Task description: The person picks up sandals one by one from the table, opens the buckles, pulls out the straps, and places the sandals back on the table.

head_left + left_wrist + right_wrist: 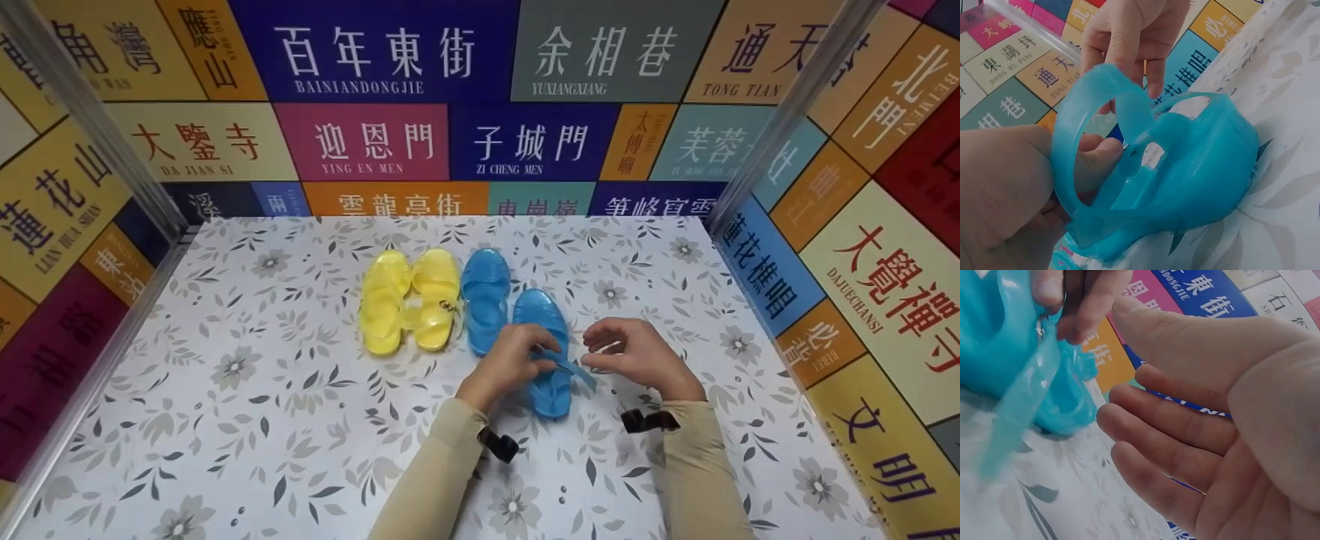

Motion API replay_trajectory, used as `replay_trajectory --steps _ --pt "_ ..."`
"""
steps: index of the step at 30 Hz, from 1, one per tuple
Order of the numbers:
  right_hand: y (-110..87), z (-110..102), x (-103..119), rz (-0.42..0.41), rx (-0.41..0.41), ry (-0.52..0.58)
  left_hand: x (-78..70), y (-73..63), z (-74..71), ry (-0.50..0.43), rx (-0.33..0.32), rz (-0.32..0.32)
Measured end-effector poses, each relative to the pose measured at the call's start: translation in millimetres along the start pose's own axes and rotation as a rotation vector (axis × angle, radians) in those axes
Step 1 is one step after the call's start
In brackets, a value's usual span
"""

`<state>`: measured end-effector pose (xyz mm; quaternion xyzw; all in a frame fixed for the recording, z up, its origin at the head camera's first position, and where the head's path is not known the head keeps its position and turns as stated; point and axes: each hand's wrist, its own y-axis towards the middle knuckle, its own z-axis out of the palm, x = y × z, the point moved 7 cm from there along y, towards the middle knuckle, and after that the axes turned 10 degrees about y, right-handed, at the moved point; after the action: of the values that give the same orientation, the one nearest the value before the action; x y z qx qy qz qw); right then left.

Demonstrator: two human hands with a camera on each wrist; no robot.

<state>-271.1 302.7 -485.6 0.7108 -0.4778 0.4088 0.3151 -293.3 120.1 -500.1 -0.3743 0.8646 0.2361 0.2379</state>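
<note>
Two blue jelly sandals lie near the middle of the table. The nearer right-hand sandal [538,306] has its ankle strap [1022,410] hanging loose at one end, beside a small metal buckle [1040,329]. My left hand [506,364] pinches this sandal's strap at the buckle between thumb and fingers, seen close up in the right wrist view. Just to the right, my right hand [637,356] is held apart from the strap, its fingers loosely bent with nothing in them. The other blue sandal [486,296] lies to the left, its heel partly hidden by my left hand.
A pair of yellow sandals [386,300] lies left of the blue ones, toes pointing away. White flower-printed paper covers the table [255,420]. Coloured panels with Chinese writing [360,142] stand at the back and both sides. Each wrist wears a dark strap [499,444].
</note>
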Motion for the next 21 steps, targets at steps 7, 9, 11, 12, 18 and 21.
replay_trajectory --steps 7,9,11,12,18,21 --pt "0.0 1 -2 -0.021 0.003 -0.057 -6.9 -0.9 -8.6 0.067 -0.126 0.085" --pt "0.8 3 -3 -0.015 0.009 -0.068 -5.6 -2.3 -12.5 0.064 -0.183 0.091" --pt "1.8 5 -3 -0.014 0.015 -0.081 -3.4 -3.2 -15.1 0.056 -0.215 0.08" --pt "2.5 6 -3 -0.014 0.018 -0.084 -2.1 -3.3 -15.6 0.053 -0.219 0.069" --pt "8.0 16 -1 -0.05 0.061 -0.107 3.5 -0.7 -7.5 0.075 -0.089 0.007" --pt "10.9 25 -2 -0.059 0.092 -0.117 4.3 -0.2 -1.8 0.104 -0.018 -0.004"
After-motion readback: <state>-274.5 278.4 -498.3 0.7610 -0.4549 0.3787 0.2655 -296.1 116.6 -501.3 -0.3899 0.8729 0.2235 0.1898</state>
